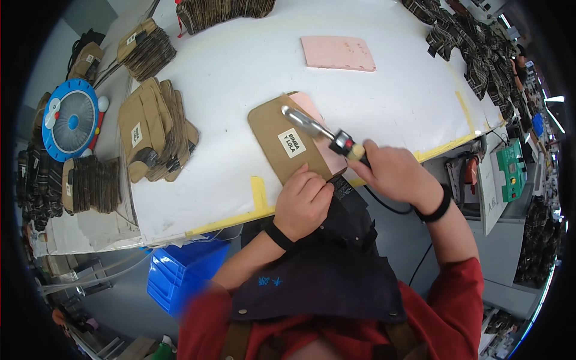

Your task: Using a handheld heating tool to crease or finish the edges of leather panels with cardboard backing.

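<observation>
A tan fabric piece [270,135] with a white label lies near the table's front edge, over a pink sheet [309,103] showing along its right side. My left hand [303,201] pinches the lower edge of the tan piece, with a dark printed strip beside it. My right hand [393,171] grips a black-handled metal tool [303,123] with a cord; its slightly blurred metal head is over the tan piece, and I cannot tell whether it touches.
Tan stacks [144,117] and a blue fan [72,120] stand left. Another pink sheet [336,53] lies farther back, dark strap bundles [468,48] right. Yellow tape [259,192] marks the table edge. A blue crate [168,282] is below; a green device [510,171] is at right.
</observation>
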Available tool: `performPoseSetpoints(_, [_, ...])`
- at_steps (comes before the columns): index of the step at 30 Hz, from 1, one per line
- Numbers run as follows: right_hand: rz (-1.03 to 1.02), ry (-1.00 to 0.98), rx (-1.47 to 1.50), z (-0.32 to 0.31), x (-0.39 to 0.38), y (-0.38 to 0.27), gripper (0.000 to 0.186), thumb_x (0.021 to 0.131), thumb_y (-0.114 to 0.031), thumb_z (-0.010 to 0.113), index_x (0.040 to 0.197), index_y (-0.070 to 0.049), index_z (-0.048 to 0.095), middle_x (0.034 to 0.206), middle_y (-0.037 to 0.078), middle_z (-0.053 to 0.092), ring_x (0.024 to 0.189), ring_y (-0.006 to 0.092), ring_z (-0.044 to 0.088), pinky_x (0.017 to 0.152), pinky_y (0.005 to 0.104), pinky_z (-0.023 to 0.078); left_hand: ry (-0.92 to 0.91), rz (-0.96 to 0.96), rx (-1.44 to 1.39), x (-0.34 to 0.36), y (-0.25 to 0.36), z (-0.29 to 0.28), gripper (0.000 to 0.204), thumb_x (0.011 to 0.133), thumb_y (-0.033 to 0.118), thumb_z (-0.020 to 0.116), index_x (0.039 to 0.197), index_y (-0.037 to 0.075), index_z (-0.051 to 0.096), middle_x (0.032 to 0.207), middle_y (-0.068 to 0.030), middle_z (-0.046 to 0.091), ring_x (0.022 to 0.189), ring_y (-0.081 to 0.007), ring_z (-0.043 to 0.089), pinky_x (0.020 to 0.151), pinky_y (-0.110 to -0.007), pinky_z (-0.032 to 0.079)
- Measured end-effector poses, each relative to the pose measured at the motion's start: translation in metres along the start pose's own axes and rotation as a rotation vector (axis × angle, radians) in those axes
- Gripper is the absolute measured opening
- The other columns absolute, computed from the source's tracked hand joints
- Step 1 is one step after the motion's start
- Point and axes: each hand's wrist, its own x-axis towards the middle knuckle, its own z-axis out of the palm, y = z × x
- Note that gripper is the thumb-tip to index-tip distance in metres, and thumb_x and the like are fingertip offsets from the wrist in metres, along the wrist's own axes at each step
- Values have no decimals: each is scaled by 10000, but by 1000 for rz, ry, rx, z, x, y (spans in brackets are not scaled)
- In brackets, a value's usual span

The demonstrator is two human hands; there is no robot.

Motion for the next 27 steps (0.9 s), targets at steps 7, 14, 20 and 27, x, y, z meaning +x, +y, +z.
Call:
performPoseSetpoints(7, [-11,74,68,27,75,9,416,992,-390,586,908,16,550,701,222,641,660,419,653,602,497,516,5,16,14,4,-1,5,169,678,-19,748,807,56,669,869,-74,618,882,-269,635,911,-442,572])
performPoseSetpoints(14, [58,-62,47,12,17,2,424,996,-390,583,907,21,535,670,207,641,629,397,659,578,475,525,-20,-3,26,2,1,0,170,677,-10,749,811,61,673,865,-67,621,898,-260,632,918,-442,573])
performPoseSetpoints(20, [-14,92,76,35,47,14,420,1001,-383,583,943,27,516,665,231,621,658,429,644,587,492,507,-16,0,18,5,2,2,170,679,-10,748,819,61,681,861,-64,619,902,-254,634,928,-447,570])
performPoseSetpoints(27, [77,-60,60,8,-10,-5,427,984,-389,612,908,24,533,642,197,629,611,396,655,549,464,520,-24,-12,12,4,2,-2,185,664,-17,755,817,57,681,856,-70,621,882,-260,642,924,-445,572])
